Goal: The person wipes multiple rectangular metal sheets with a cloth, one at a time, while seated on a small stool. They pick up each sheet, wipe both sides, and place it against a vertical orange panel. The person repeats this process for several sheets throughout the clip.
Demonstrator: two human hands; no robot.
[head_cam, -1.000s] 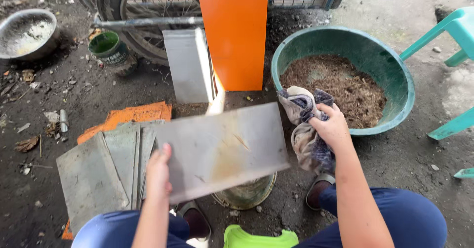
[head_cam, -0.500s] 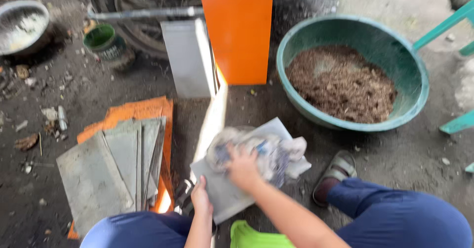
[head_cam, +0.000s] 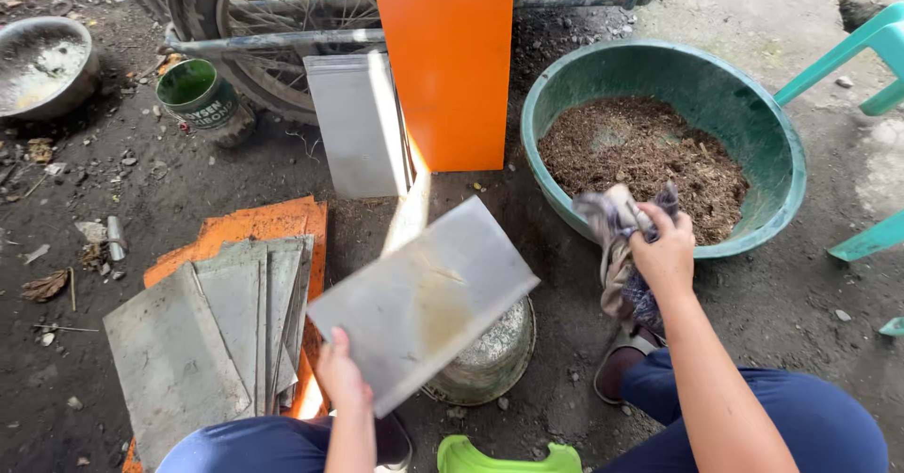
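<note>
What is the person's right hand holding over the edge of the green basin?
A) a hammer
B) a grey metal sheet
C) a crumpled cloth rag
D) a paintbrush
C: the right hand has its grip closed around a crumpled cloth rag by the rim of the green basin, while the grey metal sheet is held by the left hand.

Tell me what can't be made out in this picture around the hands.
- Metal pot, head view: mostly hidden under the grey panel held by the left hand.
- Right hand: palm side hidden, gripping the rag.
- Grey panel stack: lower sheets covered, count unclear.
- Wheel: top cut off.
</note>
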